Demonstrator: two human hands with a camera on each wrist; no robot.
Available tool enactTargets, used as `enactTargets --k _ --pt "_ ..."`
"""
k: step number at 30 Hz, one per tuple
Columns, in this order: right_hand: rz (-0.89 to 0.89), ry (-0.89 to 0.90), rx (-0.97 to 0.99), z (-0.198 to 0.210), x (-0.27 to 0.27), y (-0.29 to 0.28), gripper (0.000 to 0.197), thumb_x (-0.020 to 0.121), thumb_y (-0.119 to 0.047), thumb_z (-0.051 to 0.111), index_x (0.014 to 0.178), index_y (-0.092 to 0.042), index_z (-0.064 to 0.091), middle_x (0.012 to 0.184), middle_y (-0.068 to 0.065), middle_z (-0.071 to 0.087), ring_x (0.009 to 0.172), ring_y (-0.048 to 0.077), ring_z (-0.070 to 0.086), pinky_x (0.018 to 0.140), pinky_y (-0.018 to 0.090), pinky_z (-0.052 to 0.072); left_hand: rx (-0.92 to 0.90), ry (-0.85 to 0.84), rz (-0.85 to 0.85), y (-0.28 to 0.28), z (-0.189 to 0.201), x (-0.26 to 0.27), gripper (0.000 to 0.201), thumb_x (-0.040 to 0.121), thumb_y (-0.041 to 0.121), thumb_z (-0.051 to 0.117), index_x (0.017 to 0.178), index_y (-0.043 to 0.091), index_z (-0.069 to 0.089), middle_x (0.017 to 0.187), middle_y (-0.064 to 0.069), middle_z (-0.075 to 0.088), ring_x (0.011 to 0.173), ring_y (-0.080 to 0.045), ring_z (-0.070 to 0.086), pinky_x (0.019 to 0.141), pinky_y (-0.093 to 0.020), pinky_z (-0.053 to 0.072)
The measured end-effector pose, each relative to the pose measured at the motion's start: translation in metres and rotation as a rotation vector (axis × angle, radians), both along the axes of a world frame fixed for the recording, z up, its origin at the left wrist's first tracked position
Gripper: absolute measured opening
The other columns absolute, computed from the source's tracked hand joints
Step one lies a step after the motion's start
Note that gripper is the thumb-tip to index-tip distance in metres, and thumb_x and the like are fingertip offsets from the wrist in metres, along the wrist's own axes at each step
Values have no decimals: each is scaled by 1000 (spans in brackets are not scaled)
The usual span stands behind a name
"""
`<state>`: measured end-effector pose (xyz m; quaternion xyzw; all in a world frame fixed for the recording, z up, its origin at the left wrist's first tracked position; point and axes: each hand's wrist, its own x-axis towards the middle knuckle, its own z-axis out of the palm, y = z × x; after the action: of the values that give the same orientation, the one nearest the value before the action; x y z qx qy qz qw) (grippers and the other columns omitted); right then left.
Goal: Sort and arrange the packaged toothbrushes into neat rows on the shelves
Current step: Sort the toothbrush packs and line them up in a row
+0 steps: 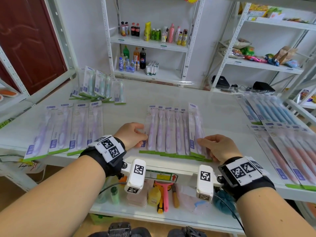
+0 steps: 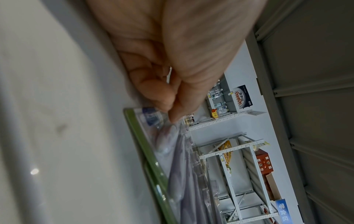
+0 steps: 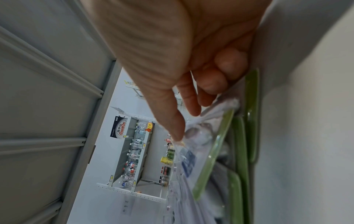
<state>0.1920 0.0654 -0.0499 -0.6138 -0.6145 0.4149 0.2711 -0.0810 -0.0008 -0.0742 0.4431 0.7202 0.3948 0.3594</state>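
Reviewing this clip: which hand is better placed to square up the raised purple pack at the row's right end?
Right. The right hand already pinches that raised purple pack, which overlaps its neighbours; the left hand holds the row's far left pack.

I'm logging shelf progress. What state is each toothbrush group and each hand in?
Middle purple packs: flat, overlapping, held at both ends.
Left purple packs: flat, side by side.
Green packs: loose, untidy pile.
Blue packs: flat, overlapping row.
Pink packs: flat, overlapping row.
Left hand: pinches leftmost pack.
Right hand: grips rightmost pack.
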Motion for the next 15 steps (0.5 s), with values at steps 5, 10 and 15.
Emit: enactTargets --k 5,10,15 --pt "-12 8 -8 0 2 -1 27 75 -39 75 88 -16 66 50 -1 60 33 6 46 35 18 36 3 -14 -6 -1 0 1 54 82 8 64 133 9 48 69 -3 64 52 -13 56 68 -28 50" --pt "-52 31 -2 9 3 1 21 77 -39 73 87 -21 67 59 0 60 37 12 47 41 22 39 21 -75 7 -5 6 3 52 83 5 63 133 8 47 68 -3 60 44 -7 54 55 -22 47" --pt "5 83 46 23 -23 2 17 77 -35 74 86 -20 69 60 0 58 38 12 42 40 22 37 118 -170 93 -18 21 -11 43 83 0 56 126 6 53 63 -5 58 45 -14 52 47 -23 43"
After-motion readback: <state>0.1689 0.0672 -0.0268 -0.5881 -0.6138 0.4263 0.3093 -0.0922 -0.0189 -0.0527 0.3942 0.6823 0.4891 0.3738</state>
